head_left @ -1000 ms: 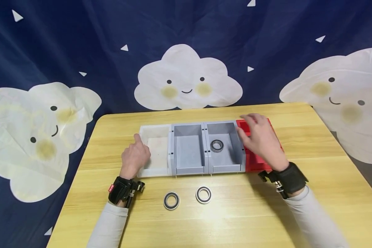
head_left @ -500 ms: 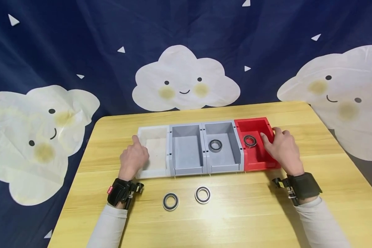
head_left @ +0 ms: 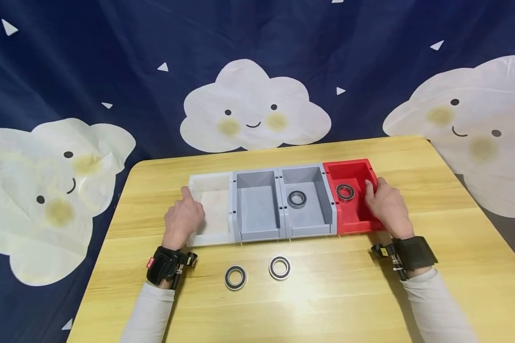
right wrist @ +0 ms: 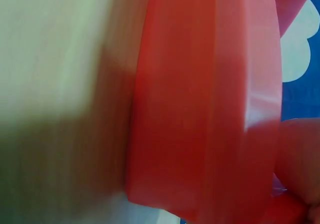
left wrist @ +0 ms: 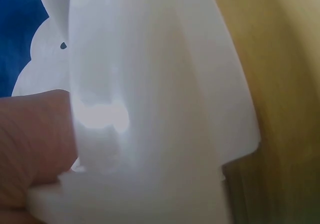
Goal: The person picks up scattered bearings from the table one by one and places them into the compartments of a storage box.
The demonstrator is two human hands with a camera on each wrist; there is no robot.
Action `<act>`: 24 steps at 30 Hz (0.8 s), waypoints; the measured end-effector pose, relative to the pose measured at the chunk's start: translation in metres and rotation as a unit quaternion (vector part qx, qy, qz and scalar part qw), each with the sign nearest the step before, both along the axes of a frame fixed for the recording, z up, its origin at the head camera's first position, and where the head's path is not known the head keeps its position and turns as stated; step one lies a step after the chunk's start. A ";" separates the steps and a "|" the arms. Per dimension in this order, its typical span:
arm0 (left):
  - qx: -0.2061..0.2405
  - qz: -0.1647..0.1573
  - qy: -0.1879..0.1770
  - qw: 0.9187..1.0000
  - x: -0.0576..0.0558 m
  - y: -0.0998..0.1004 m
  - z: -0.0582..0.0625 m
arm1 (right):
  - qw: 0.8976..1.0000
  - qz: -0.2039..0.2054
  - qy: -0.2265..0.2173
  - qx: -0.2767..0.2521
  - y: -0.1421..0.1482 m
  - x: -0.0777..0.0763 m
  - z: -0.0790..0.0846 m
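My left hand (head_left: 183,216) grips the outer wall of the white bin (head_left: 216,209), at the left end of a joined row. Close up in the left wrist view, that bin's wall (left wrist: 150,108) fills the middle, part of the hand beside it. At the other end my right hand (head_left: 388,206) holds the outer wall of the red bin (head_left: 355,214), thumb inside; the right wrist view shows this wall (right wrist: 195,108). One ball bearing (head_left: 345,199) lies in the red bin, another bearing (head_left: 297,206) in the grey bin (head_left: 311,218) beside it.
Between white and that grey bin sits a second grey bin (head_left: 258,207), nothing visible inside. Two more bearings, a left one (head_left: 243,277) and a right one (head_left: 271,267), lie flat on the wooden table (head_left: 326,295) before the row. A cloud-printed curtain (head_left: 154,38) hangs behind.
The right hand has gone from over the red bin to its right wall and taken hold there, uncovering the bearing inside. My left hand has stayed at the white bin's wall.
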State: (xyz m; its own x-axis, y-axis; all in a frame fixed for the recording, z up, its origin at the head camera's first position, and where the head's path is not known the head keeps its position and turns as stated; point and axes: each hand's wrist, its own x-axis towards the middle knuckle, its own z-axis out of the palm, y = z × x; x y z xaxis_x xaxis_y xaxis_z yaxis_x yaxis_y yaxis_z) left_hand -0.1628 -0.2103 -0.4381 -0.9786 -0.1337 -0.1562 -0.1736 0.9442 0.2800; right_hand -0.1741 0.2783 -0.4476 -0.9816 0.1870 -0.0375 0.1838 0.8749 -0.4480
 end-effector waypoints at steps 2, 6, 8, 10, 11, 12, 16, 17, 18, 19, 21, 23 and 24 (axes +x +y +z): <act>-0.001 0.002 -0.005 1.000 0.001 -0.002 0.002 | 1.000 0.002 0.005 -0.005 -0.001 -0.001 0.000; -0.006 0.006 -0.012 1.000 0.004 -0.005 0.005 | 1.000 0.003 -0.004 -0.025 -0.003 -0.002 0.002; -0.014 0.009 -0.010 1.000 0.007 -0.005 0.008 | 0.999 0.002 -0.014 -0.035 -0.004 -0.002 0.002; -0.030 0.014 0.013 0.999 0.010 -0.003 0.010 | 0.999 0.001 -0.024 -0.043 -0.004 -0.001 0.003; -0.040 0.017 0.036 0.998 0.011 -0.002 0.012 | 0.999 0.001 -0.026 -0.044 -0.004 -0.001 0.003; -0.050 0.017 0.067 0.996 0.013 0.000 0.014 | 0.999 0.001 -0.028 -0.044 -0.004 -0.001 0.003; -0.079 -0.005 0.229 0.970 0.023 0.010 0.030 | 0.999 0.001 -0.030 -0.039 -0.003 0.000 0.002; -0.076 -0.019 0.254 0.964 0.027 0.015 0.037 | 0.999 0.001 -0.031 -0.039 -0.003 0.000 0.002; -0.072 -0.036 0.271 0.959 0.030 0.020 0.043 | 0.999 0.000 -0.033 -0.041 -0.002 0.001 0.001; -0.063 -0.053 0.277 0.957 0.034 0.026 0.051 | 0.999 0.000 -0.034 -0.041 -0.002 0.001 0.001; -0.036 -0.086 0.263 0.960 0.043 0.041 0.064 | 0.999 0.000 -0.034 -0.043 -0.001 0.001 0.001; -0.010 -0.125 0.244 0.962 0.053 0.057 0.072 | 0.998 0.002 -0.033 -0.044 0.000 0.001 0.001; 0.001 -0.145 0.236 0.961 0.057 0.065 0.075 | 0.999 0.004 -0.030 -0.045 0.000 0.001 0.002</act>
